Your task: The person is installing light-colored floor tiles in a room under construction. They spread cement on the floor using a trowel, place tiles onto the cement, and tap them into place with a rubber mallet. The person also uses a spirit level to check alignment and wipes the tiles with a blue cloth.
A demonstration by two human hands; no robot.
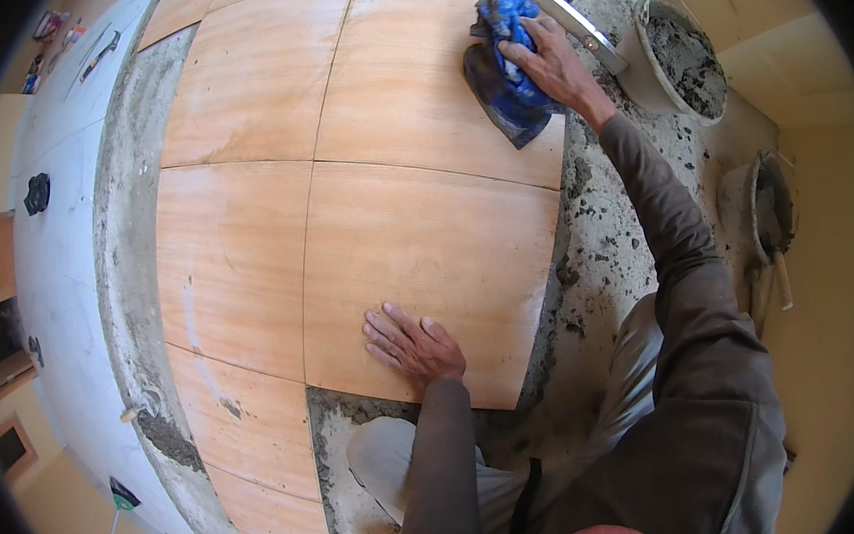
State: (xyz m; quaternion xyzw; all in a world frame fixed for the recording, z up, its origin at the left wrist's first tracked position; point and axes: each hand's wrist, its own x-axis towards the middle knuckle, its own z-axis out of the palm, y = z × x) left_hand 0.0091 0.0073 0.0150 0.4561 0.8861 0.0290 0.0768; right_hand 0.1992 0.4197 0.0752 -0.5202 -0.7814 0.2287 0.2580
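Observation:
My left hand lies flat with its fingers spread on a light wood-toned floor tile, close to the tile's near edge. Stretched out ahead and to the right, my right hand grips a crumpled blue cloth. A darker blue, wet-looking part spreads below that hand on the far tile; whether it belongs to the same cloth I cannot tell. Just beyond the cloth lies a long pale metal level, reaching toward the bucket.
At right stand a mortar-filled bucket and a second bucket with a wooden-handled tool. Mortar crumbs cover the bare strip. To the left, a trowel lies by a mortar heap; a hammer rests on white flooring.

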